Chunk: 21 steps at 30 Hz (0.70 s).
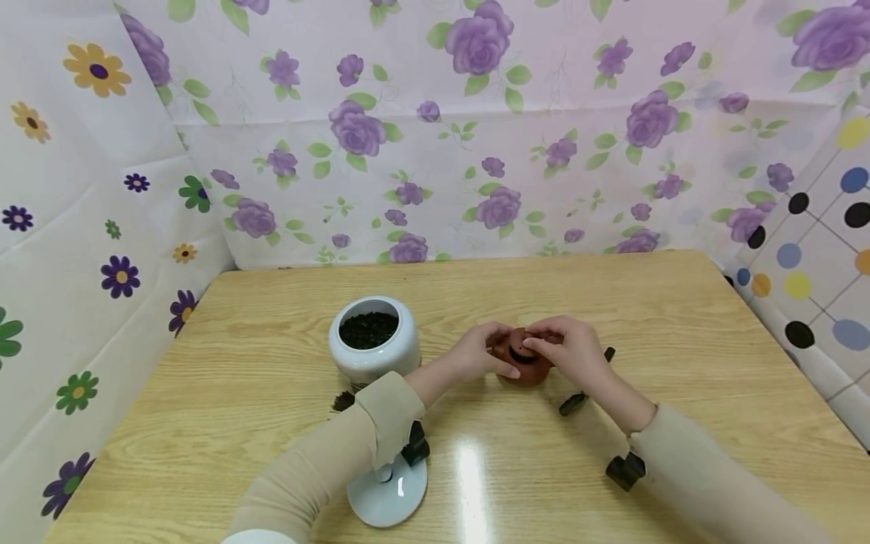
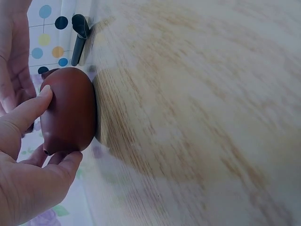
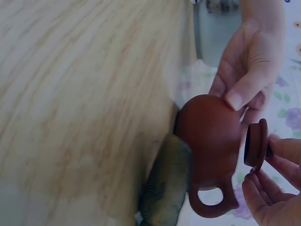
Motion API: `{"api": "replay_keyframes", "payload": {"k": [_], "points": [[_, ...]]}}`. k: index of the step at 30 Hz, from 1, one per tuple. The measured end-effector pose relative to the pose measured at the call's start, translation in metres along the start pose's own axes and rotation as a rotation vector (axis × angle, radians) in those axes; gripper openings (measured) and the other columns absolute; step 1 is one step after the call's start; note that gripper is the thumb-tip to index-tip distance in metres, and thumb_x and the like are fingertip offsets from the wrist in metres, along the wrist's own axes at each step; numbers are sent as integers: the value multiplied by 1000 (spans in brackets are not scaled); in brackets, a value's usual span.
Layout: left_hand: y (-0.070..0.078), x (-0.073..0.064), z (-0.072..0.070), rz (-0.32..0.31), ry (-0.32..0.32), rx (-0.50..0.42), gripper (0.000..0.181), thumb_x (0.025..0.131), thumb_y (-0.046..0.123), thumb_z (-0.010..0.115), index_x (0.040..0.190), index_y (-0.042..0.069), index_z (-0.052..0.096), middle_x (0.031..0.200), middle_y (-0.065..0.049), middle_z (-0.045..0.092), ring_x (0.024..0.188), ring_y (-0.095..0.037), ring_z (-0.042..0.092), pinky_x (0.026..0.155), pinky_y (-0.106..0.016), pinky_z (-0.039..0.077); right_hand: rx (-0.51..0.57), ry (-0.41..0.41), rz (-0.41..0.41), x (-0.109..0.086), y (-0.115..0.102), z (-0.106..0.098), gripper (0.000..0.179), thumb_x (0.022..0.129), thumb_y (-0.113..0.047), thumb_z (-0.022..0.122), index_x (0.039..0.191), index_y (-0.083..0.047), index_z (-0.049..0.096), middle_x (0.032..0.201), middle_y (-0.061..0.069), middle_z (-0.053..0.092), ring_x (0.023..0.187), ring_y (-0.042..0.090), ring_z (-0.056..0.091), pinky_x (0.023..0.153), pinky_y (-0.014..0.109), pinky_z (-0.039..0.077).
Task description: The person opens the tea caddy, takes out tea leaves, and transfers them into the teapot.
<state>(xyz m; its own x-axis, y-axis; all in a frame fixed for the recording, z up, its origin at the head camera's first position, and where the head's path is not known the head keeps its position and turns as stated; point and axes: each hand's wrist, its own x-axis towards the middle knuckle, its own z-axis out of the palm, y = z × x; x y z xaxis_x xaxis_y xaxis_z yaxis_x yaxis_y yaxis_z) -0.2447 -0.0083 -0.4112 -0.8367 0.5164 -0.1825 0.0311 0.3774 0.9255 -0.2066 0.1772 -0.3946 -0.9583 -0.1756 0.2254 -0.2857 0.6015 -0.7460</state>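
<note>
A reddish-brown clay teapot (image 1: 532, 374) stands on the table. My left hand (image 1: 476, 353) holds its body at the spout side, thumb on one side and fingers on the other. With fingertips and thumb, my right hand (image 1: 569, 349) pinches the teapot lid (image 3: 256, 143) by its knob. In the right wrist view the lid is tilted and apart from the pot (image 3: 209, 132), whose loop handle points away from the left hand. A dark gap shows under the lid in the head view. The pot's inside is hidden.
Left of the teapot is a white jar (image 1: 377, 363) with dark leaves (image 1: 369, 330) inside. Its white lid (image 1: 390, 495) lies nearer me, partly behind the left sleeve. A dark scoop (image 2: 81, 33) lies under the right forearm. Something dark and bristly (image 1: 343, 400) shows beside the left sleeve.
</note>
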Motion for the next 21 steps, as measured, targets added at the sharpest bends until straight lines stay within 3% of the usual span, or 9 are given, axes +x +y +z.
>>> {"api": "replay_keyframes", "payload": {"k": [6,21], "points": [[1,-1,1,-5,3,4,65,76,4,79,134,8,51,133,-8,55,125,-23,49,105,-38,41,-43,-15,2,2,2,4,17,86,-8,69,100,1,72,100,18,68,89,31,65,72,39,57],[4,-3,-1,10,-4,54,68,77,4,78,137,4,47,136,-11,53,126,-25,48,106,-38,41,-73,-33,11,0,4,7,18,86,-7,69,102,1,71,102,19,67,97,35,63,80,47,56]]}}
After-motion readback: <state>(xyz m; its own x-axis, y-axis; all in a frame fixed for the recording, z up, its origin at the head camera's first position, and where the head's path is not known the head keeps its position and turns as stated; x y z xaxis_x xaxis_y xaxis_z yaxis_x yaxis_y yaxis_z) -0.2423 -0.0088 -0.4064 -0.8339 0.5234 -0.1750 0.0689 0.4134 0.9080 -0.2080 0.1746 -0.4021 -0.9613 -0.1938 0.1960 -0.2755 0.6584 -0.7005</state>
